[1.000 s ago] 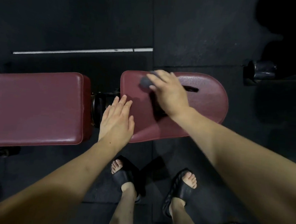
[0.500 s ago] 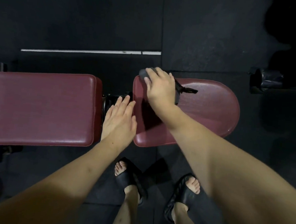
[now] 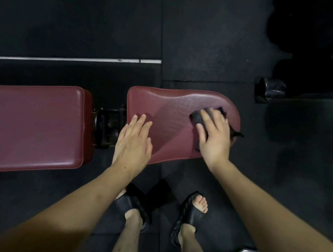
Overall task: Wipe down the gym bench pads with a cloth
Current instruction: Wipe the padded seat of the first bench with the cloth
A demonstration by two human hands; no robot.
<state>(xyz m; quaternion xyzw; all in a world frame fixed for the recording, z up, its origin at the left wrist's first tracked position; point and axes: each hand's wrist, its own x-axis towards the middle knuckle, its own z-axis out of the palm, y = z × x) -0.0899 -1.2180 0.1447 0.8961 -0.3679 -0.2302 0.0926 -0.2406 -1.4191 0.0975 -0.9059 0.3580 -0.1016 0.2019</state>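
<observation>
I see my bare left forearm reaching up from the lower left, its wrist straight, and my left hand [image 3: 133, 141] lies flat, palm down, fingers straight and close together, thumb tucked alongside. My bare right forearm comes in from the lower right, bent slightly inward at the wrist. My right hand [image 3: 213, 137] is also palm down, fingers spread and only slightly bent, pressing flat on a small dark crumpled cloth [image 3: 198, 116] with the thumb angled out to the left. Below, both my feet stand in black open-toed sandals, toes pointing forward
</observation>
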